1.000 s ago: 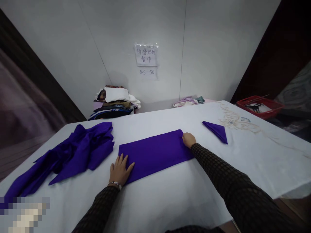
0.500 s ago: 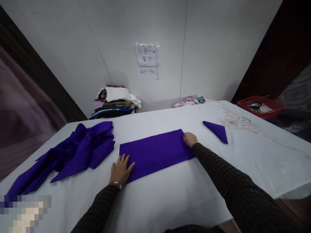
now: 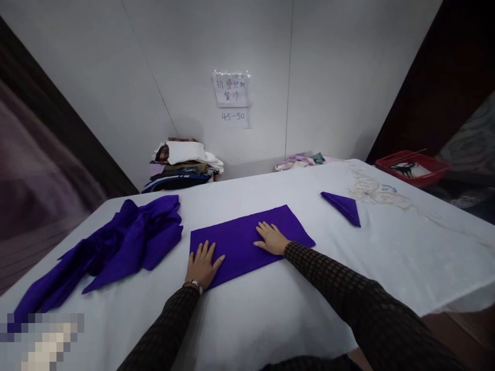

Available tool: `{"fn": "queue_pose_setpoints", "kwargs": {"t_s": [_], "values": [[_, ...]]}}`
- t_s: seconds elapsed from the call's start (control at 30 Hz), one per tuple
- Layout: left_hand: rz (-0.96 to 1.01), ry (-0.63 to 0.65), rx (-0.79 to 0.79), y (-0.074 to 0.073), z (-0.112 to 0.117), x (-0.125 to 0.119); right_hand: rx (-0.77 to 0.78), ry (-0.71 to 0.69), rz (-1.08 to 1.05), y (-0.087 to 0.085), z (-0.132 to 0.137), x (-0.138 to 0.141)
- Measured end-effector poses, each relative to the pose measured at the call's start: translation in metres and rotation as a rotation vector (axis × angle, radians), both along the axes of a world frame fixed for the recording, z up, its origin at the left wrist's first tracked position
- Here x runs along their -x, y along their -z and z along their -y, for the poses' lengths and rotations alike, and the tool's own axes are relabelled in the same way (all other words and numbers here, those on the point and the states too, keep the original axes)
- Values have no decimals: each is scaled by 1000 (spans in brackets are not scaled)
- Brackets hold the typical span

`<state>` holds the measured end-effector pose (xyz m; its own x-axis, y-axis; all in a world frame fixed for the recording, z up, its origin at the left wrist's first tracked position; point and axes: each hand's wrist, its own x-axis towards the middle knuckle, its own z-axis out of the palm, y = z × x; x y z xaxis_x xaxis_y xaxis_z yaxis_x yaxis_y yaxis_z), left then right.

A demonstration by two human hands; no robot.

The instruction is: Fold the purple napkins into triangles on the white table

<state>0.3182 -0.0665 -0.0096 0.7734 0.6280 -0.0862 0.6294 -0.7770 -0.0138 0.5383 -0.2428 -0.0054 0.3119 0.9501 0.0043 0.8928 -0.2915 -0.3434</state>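
A purple cloth napkin (image 3: 235, 232) lies in front of me, folded into a long flat rectangle that tilts up toward the right. My left hand (image 3: 203, 265) rests on its left end, fingers spread. Right of its middle, my right hand (image 3: 271, 239) lies flat with the fingers apart. Neither hand grips the cloth. A second purple napkin, folded into a narrow triangle (image 3: 342, 207), sits beyond the right end. To the left is a crumpled heap of purple cloth (image 3: 131, 237).
A white tablecloth (image 3: 240, 319) covers the table, with embroidery at the right. Piled garments (image 3: 181, 165) stand behind the far edge, and loose pale fabric (image 3: 296, 162) lies farther right. A red basket (image 3: 425, 178) holds dark-handled items. Handwritten paper (image 3: 232, 95) hangs on the wall.
My right hand has left the napkin's right edge and moved left onto its surface, its fingers opening from a closed grip. My left hand has slid slightly right.
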Motion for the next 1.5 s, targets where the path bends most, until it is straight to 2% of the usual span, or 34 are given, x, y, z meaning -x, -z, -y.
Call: {"fn": "queue_pose_setpoints", "kwargs": {"t_s": [0.1, 0.27, 0.37, 0.47, 0.53, 0.67, 0.8, 0.9, 1.03, 1.17, 1.27, 1.33, 1.37, 1.43, 1.5], "values": [[4, 1, -4, 5, -1, 1, 21, 70, 48, 9, 14, -22], [27, 0, -7, 5, -2, 1, 79, 325, 112, 13, 50, -67], [28, -4, -15, 5, -1, 0, 145, 431, 100, 9, 64, -85], [19, -7, -20, 5, 0, 1, 181, 471, 82, -3, 61, -88], [22, -7, -18, 5, 0, 1, 163, 418, 81, -12, 48, -80], [26, -17, -13, 4, 0, 0, 102, 156, 29, -20, 4, -42], [16, -20, -9, 2, 1, 1, 75, -32, -32, -9, -39, -6], [16, -23, 7, 2, 2, 2, 70, -48, -14, 1, -55, -5], [19, -26, 23, 3, 2, 2, 104, 96, 28, 6, -47, -40], [22, -19, 6, 4, 1, 2, 161, 302, 34, 2, -15, -89], [26, -18, 3, 5, 1, 2, 212, 456, 33, -6, 9, -111], [30, -20, -1, 6, 1, 2, 227, 506, 40, -11, 19, -106], [34, -20, -3, 6, 1, 2, 216, 488, 44, -14, 21, -97], [42, -18, -11, 6, 1, 1, 157, 355, 42, -16, 22, -62], [42, -15, -18, 6, 1, 1, 64, 125, 5, -14, 19, -15]]}}
